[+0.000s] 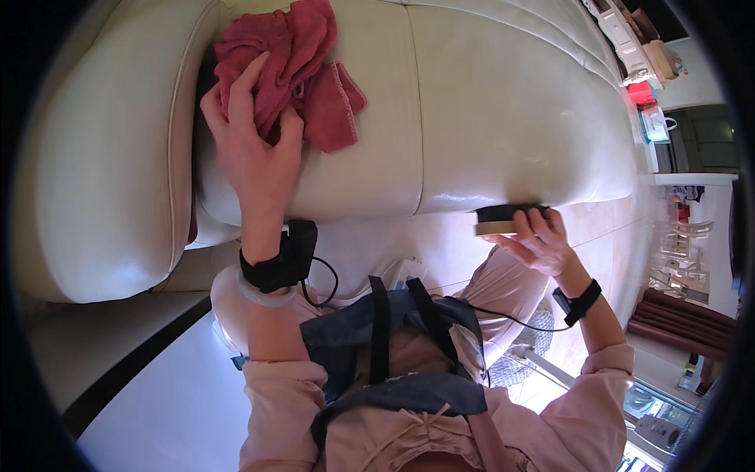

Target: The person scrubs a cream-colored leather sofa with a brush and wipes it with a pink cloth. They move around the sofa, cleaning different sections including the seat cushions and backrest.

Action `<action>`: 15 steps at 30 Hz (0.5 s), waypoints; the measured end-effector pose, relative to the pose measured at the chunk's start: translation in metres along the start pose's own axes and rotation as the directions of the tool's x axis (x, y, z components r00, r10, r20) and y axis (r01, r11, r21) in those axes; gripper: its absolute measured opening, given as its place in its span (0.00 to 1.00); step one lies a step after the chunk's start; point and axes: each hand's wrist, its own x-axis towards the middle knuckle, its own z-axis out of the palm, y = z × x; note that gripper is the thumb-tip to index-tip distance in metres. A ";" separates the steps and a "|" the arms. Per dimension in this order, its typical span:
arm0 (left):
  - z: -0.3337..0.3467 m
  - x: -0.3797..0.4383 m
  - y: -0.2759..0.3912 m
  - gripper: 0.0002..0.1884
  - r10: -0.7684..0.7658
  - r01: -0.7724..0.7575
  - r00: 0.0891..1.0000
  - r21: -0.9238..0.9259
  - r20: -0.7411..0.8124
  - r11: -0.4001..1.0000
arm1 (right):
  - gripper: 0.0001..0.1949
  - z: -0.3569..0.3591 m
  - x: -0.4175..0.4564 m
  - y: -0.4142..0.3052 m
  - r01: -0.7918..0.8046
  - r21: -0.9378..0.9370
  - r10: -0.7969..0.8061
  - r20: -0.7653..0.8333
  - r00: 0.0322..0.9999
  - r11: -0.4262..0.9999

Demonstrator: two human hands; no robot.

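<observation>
My left hand grasps a bunched red towelling cloth on the seat of a cream leather sofa, close to the armrest. Its fingers press into the folds, and the fingertips are partly hidden. Lower down on the right, my right hand holds a brush with dark bristles and a tan back. The bristles meet or nearly meet the front edge of the sofa seat; exact contact is hard to make out.
A power strip with a white cord lies on the pale tiled floor between my knees. Black cables run from both wrist bands. At lower left stands a white panel with a dark edge. A dark red slatted piece of furniture is at far right.
</observation>
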 end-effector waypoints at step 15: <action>-0.021 0.001 0.000 0.47 0.103 -0.109 0.987 0.051 0.122 0.993 | 0.23 -0.001 0.125 -0.051 0.029 0.151 -0.008 -0.139 0.990 0.988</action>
